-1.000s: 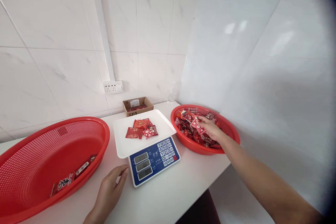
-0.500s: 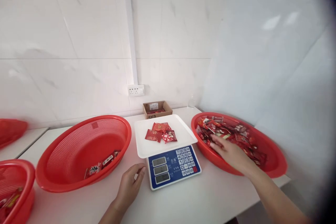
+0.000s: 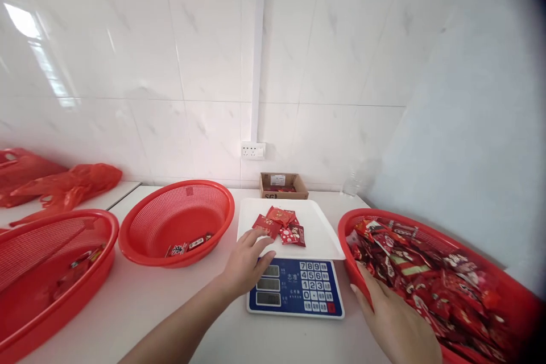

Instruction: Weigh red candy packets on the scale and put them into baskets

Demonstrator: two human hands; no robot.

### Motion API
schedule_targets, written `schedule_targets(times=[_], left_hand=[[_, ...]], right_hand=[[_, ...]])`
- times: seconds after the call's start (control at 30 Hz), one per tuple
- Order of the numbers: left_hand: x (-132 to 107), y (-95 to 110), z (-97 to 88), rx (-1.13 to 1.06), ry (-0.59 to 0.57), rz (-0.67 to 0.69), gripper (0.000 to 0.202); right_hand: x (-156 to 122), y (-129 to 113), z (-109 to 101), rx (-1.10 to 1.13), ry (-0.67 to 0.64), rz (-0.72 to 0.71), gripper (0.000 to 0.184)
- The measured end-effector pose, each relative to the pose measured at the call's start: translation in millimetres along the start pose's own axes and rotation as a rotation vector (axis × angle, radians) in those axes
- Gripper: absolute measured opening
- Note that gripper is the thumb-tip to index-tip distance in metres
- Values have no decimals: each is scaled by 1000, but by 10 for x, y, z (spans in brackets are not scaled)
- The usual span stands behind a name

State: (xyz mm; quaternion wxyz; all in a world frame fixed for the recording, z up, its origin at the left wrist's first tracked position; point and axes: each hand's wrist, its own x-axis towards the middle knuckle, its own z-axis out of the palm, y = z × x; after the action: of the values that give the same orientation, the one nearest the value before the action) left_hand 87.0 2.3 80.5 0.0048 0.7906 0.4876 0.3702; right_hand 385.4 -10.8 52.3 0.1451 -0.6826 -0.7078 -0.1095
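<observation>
A digital scale (image 3: 292,290) with a blue keypad panel stands in front of me. Several small red packets (image 3: 280,217) lie in a loose cluster on its white tray (image 3: 318,239). My left hand (image 3: 246,261) is open, fingers apart, over the tray's front left corner and beside the displays; nothing is in it. On the right, my right hand (image 3: 394,318) grips the near left rim of a red plastic basket (image 3: 350,259), thumb outside and fingers inside. That basket holds many red wrapped packets (image 3: 426,273).
Left of the scale sits a red basket (image 3: 149,210) with a few packets. Another red basket (image 3: 96,219) is at the far left, near red plastic bags (image 3: 81,182). A small cardboard box (image 3: 284,194) stands behind the scale, below a wall socket (image 3: 253,151).
My left hand has moved up from the table to the tray's front corner. My right hand has gone from over the packets to the basket's rim. The view has turned left.
</observation>
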Motion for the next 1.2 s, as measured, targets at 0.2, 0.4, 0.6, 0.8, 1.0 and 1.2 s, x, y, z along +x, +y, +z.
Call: schedule_targets(times=[0.2, 0.4, 0.6, 0.8, 1.0, 1.2], left_hand=[[530, 100, 148, 74, -290, -150, 53], [922, 59, 356, 82, -551, -315, 87], [961, 21, 415, 94, -694, -296, 102], [1073, 88, 535, 146, -614, -292, 92], [1096, 148, 612, 216, -630, -231, 79], [1024, 99, 505, 150, -561, -154, 75]], right_hand=[[-12, 22, 2, 23, -16, -31, 58], [-18, 53, -1, 66, -11, -80, 60], [-24, 89, 68, 73, 19, -89, 62], [-16, 88, 66, 66, -10, -70, 66], [-22, 75, 8, 64, -56, -93, 68], [-38, 74, 16, 69, -57, -60, 66]])
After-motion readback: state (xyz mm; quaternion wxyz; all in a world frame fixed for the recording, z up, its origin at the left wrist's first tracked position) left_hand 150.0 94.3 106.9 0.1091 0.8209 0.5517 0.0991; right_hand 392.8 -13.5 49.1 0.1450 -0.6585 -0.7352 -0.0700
